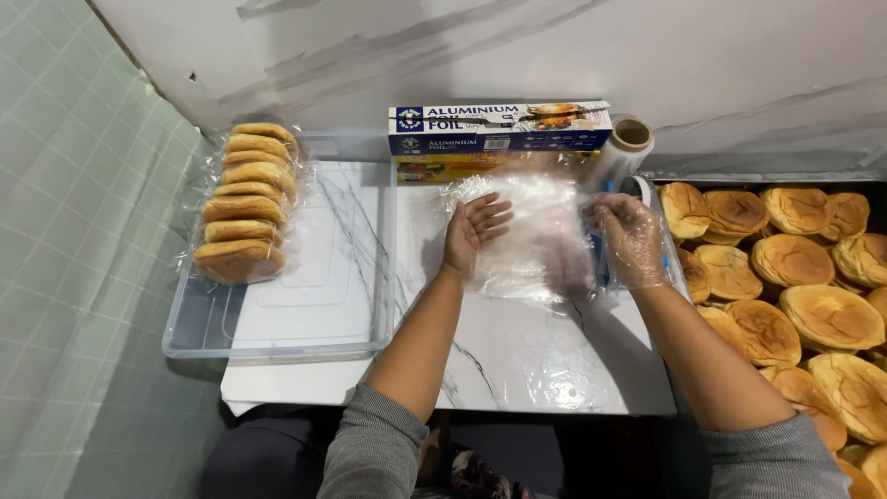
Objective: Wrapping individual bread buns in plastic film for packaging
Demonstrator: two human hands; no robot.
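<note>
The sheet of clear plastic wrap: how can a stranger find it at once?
Look at the white marble-pattern table. In its middle, between the left hand and right hand, lies the plastic wrap. Unlike the wrapped buns nearby, it is flat and covers nothing.

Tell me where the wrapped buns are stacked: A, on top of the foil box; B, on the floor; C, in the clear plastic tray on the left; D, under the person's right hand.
C: the wrapped buns lie in a row along the left side of the clear plastic tray, away from the left hand and right hand on the cling film.
</note>
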